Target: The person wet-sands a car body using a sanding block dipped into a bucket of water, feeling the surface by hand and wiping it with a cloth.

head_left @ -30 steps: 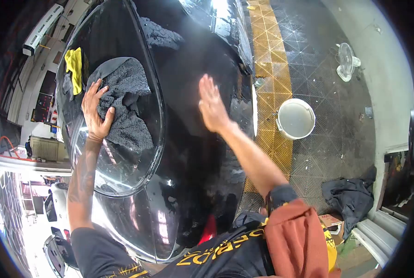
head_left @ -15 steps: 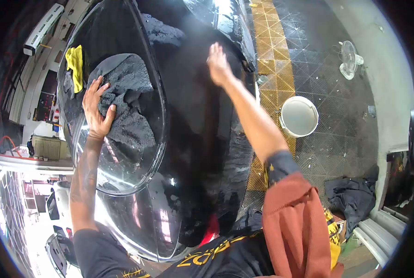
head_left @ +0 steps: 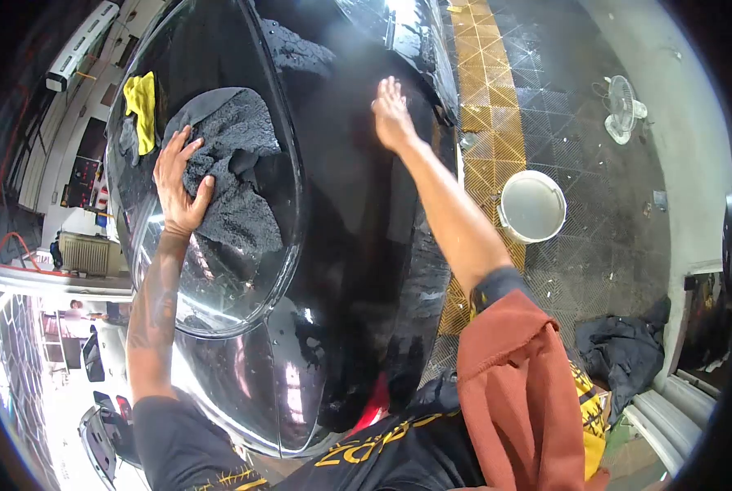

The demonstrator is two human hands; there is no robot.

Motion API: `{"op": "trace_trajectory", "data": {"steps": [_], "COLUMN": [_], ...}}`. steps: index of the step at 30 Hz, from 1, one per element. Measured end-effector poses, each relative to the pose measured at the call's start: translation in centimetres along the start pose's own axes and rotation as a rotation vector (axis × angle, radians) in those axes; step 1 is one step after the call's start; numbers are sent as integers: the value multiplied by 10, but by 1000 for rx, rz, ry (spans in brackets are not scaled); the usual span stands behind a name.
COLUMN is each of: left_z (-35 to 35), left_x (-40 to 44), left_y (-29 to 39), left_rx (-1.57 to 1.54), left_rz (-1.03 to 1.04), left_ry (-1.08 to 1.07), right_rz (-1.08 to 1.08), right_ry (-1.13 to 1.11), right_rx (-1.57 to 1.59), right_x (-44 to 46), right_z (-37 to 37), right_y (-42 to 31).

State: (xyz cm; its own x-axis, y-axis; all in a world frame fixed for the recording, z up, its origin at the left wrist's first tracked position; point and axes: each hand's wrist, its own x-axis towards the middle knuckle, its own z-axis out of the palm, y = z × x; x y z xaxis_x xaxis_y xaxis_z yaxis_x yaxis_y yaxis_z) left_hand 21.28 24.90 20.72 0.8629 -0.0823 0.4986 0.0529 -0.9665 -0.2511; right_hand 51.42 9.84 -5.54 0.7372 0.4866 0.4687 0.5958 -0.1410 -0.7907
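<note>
My left hand [head_left: 182, 184] lies with fingers stretched and thumb apart at the edge of a crumpled dark grey towel [head_left: 239, 176]. The towel is spread on the glossy rear window [head_left: 219, 303] of a black car. Over on the black body panel [head_left: 358, 213], my right hand [head_left: 395, 114] rests palm down with its fingers out straight, and nothing shows in it. Beyond the left hand, a yellow cloth [head_left: 141, 110] lies on the glass. Wrinkled wet film [head_left: 296, 49] covers part of the bodywork further up.
A white bucket [head_left: 533, 206] stands on the grated floor tiles [head_left: 489, 90] right of the car. Further right are a white fan [head_left: 624, 110] and a heap of dark cloth [head_left: 620, 352]. A rust-coloured cloth [head_left: 513, 376] hangs over my right upper arm.
The view has shifted a little, moving most things slightly right in the picture. Both hands stay at nearly the same places on the car.
</note>
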Motion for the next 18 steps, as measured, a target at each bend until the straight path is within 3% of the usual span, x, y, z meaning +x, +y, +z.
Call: {"op": "trace_trajectory", "data": {"steps": [2,4,5,8,10,12,13,16,18], "left_z": [2,3,4,3,1,0,0,2,3], "left_x": [1,-1,-1,-2,-1,0,0,0,0], "left_y": [-2,-4,-6,-7,-4,-2,-3,-5,-6], "left_rx": [-4,17,15,19,24,17,26,14,17], "left_rz": [10,17,23,39,34,22,33,44,49], "left_ry": [8,13,18,12,5,-4,1,12,18], "right_rz": [-161,-157,-146,-274,57,33,-105,-188,-243], "right_ry": [57,-108,-193,116,-48,-4,47,-172,-208], "right_rx": [13,184,176,-52,61,-93,-171,242,186], "right_x": [-69,-136,-135,-50,7,-10,-43,-152,-137], "right_z": [5,-24,-31,8,-13,5,11,-39,-43], "right_y": [-19,-57,-53,13,17,10,3,-62,-37]}}
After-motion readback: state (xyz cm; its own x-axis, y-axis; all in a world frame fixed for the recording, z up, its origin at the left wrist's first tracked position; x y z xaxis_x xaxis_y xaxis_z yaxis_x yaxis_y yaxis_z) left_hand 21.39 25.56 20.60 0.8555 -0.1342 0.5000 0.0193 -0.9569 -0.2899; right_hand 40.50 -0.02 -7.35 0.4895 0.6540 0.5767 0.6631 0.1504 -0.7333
